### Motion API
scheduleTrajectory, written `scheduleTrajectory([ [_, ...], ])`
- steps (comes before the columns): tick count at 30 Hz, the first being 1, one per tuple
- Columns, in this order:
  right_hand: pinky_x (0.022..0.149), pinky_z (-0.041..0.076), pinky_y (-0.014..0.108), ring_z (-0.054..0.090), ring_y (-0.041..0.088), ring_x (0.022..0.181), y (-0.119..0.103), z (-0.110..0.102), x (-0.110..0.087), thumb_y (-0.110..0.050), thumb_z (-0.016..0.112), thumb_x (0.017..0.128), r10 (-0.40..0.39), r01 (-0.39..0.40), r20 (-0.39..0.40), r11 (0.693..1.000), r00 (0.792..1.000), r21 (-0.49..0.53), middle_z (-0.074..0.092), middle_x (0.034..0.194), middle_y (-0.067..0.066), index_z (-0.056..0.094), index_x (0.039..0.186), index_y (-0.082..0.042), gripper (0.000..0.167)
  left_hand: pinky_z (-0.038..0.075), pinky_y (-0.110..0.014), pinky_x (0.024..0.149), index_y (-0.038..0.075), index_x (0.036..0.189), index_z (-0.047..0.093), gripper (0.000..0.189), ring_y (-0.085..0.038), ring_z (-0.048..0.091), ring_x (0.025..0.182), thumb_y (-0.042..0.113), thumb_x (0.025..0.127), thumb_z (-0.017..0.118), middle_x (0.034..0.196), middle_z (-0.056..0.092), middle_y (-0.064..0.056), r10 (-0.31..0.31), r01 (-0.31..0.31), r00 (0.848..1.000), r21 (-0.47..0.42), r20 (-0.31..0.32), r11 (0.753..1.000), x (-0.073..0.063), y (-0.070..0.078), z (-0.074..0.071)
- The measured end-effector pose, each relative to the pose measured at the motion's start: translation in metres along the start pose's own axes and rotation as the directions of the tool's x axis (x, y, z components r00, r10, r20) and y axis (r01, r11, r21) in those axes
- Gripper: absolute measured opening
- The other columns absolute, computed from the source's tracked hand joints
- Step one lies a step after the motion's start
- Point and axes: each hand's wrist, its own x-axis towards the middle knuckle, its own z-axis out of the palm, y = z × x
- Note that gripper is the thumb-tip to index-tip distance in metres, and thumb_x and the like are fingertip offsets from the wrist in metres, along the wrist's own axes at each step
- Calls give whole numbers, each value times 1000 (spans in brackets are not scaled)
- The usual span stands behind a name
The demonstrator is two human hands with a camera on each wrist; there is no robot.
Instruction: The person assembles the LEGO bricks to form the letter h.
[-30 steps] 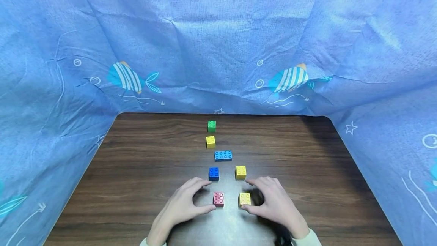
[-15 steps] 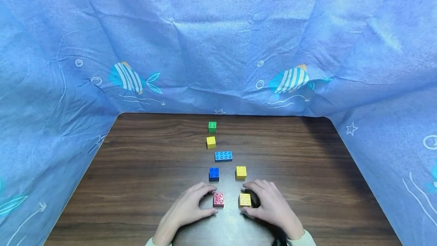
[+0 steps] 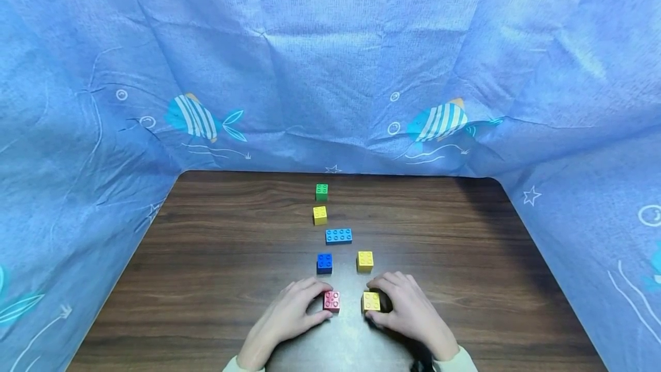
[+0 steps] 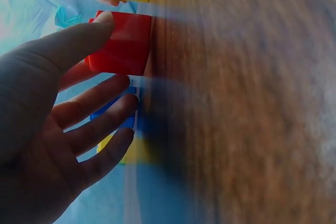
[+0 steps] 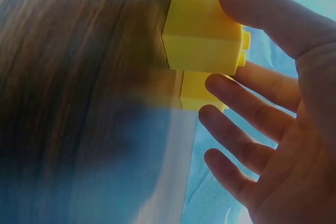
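Note:
In the head view my left hand [image 3: 293, 310] holds a red toy building brick [image 3: 332, 301], thumb on its near side and index finger at its far side. In the left wrist view the thumb lies against the red brick [image 4: 123, 43], the other fingers spread below. To the right, my right hand [image 3: 410, 306] holds a yellow building brick [image 3: 370, 301] the same way. The right wrist view shows the thumb on that yellow brick [image 5: 202, 32]; its index fingertip is hidden behind it. Both bricks sit on the wooden table, studs up, a small gap apart.
Beyond the hands stand a dark blue brick [image 3: 324, 263] and a second yellow brick [image 3: 365, 261]. Farther back are a long light blue brick [image 3: 338, 236], another yellow brick [image 3: 320, 215] and a green brick [image 3: 322, 192]. A blue fish-print cloth [image 3: 320, 73] surrounds the table [image 3: 232, 234].
My left hand has moved right onto the red brick, its thumb and index finger drawing in. The right index finger has come down toward the near yellow brick. The bricks stay in place.

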Motion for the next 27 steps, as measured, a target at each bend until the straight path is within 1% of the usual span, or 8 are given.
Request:
scheduleTrajectory([
  [4, 84, 45, 36, 59, 9, 94, 1, 1, 0, -41, 89, 68, 9, -10, 23, 1000, 1000, 5, 70, 103, -11, 74, 105, -21, 44, 51, -43, 94, 20, 119, 70, 35, -16, 64, 113, 36, 89, 77, 119, 69, 5, 3, -3, 1000, 17, 0, 1000, 2, 1, 0],
  [12, 83, 45, 35, 55, 6, 90, 0, 2, 1, -39, 88, 70, 14, -13, 69, 1000, 998, -7, 67, 98, -14, 73, 102, -23, 38, 51, -42, 95, 19, 116, 70, 33, -16, 65, 111, 34, 88, 78, 117, 70, 3, 4, -3, 1000, 26, -10, 1000, 2, 1, 1],
  [18, 82, 46, 34, 57, 8, 89, -1, 1, 4, -37, 87, 73, -20, 21, 75, 1000, 997, -8, 68, 96, -12, 73, 100, -20, 35, 53, -41, 94, 18, 115, 71, 33, -17, 66, 110, 36, 88, 77, 115, 71, 3, 13, -13, 1000, 24, -3, 1000, 3, 0, 0],
  [22, 82, 48, 35, 60, 9, 90, -5, -6, 13, -38, 85, 77, -51, 51, 66, 999, 996, 5, 71, 97, -9, 73, 102, -19, 34, 53, -41, 93, 18, 114, 70, 33, -17, 66, 109, 37, 88, 77, 115, 71, 4, 9, -9, 1000, 22, 5, 1000, 4, -1, 0],
  [27, 85, 51, 38, 64, 8, 92, -20, -21, 31, -44, 81, 83, -69, 64, 64, 996, 996, 69, 73, 101, -10, 74, 107, -20, 34, 54, -38, 91, 18, 112, 71, 31, -15, 66, 104, 36, 88, 78, 112, 71, 4, 26, -26, 1000, 6, -5, 1000, 4, -2, 2],
])
